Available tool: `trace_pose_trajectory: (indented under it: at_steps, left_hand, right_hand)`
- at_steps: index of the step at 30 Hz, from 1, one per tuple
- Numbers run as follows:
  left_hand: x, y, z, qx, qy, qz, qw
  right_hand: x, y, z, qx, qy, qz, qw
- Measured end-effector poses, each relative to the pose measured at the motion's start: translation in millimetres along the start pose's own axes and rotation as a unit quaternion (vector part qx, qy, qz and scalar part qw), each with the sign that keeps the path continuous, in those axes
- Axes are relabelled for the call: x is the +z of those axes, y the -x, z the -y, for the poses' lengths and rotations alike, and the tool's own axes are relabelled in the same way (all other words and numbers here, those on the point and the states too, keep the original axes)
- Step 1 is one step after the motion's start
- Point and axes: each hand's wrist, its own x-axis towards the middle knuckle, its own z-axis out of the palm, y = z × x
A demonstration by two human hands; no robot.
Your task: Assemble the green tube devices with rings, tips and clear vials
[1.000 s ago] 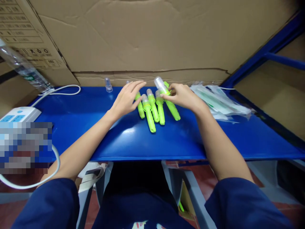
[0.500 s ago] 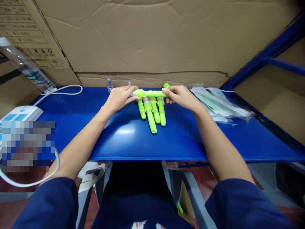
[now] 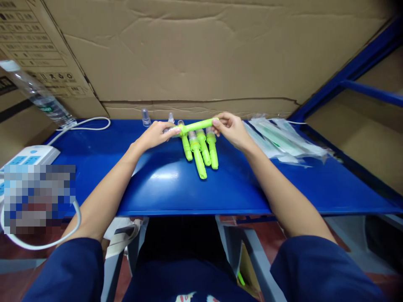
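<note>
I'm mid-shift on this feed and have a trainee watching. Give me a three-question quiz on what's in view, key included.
1. Besides the held tube, how many green tubes lie on the blue table?
2. Which part of the held tube is at the left hand?
A) its plain green end
B) its clear end
C) only the middle of its green shaft
3. True or false: the plastic packets lie to the left of the green tubes.

Key:
1. Four.
2. B; the right hand has the other end.
3. False; the plastic packets lie to their right.
</note>
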Motion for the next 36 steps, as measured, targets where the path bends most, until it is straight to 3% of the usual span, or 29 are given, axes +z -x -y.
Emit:
trace_pose_trajectory:
  at_steps: [2, 7, 13, 16, 18, 21, 25, 29, 33, 36]
  left_hand:
    - [-0.2, 0.5, 2.0, -0.008, 0.002, -0.007, 1.000]
    - [2.9, 0.3, 9.0, -0.019, 0.010, 0.021, 1.000]
    - [4.1, 0.6, 12.3, -0.026, 0.040, 0.019, 0.999]
    - [3.0, 0.3, 24.1, -0.060, 0.059, -0.029, 0.996]
    - [3.0, -0.4, 39.2, -0.118, 0.074, -0.082, 0.987]
    - [3.5, -1.0, 65.4, -0.208, 0.094, -0.092, 0.969]
    - [3.6, 0.6, 85.1, -0.192, 0.040, -0.120, 0.973]
    - [7.9, -1.5, 83.4, -0.145, -0.083, -0.191, 0.967]
    - [16.9, -14.5, 81.0, -0.157, -0.069, -0.247, 0.954]
    - [20.6, -28.3, 83.0, -0.157, -0.066, -0.243, 0.955]
  right_hand:
    - [2.2, 1.5, 5.4, -0.013, -0.018, -0.023, 0.999]
    - [7.1, 2.9, 9.4, 0.065, -0.042, -0.013, 0.997]
    - [-1.4, -1.3, 2.7, 0.035, -0.030, -0.062, 0.997]
    - [-11.0, -5.4, 1.7, 0.018, -0.001, -0.124, 0.992]
    - [-15.5, -8.7, -0.6, 0.017, 0.019, -0.160, 0.987]
    - [-16.7, -13.0, -6.3, 0.022, 0.029, -0.185, 0.982]
    - [-13.2, -15.1, -10.0, 0.032, 0.039, -0.192, 0.980]
    - [-11.2, -13.5, -6.8, 0.038, 0.037, -0.188, 0.981]
    - [-8.3, -11.7, -6.4, 0.022, 0.018, -0.186, 0.982]
    - [-4.9, -11.3, -9.3, 0.006, 0.006, -0.177, 0.984]
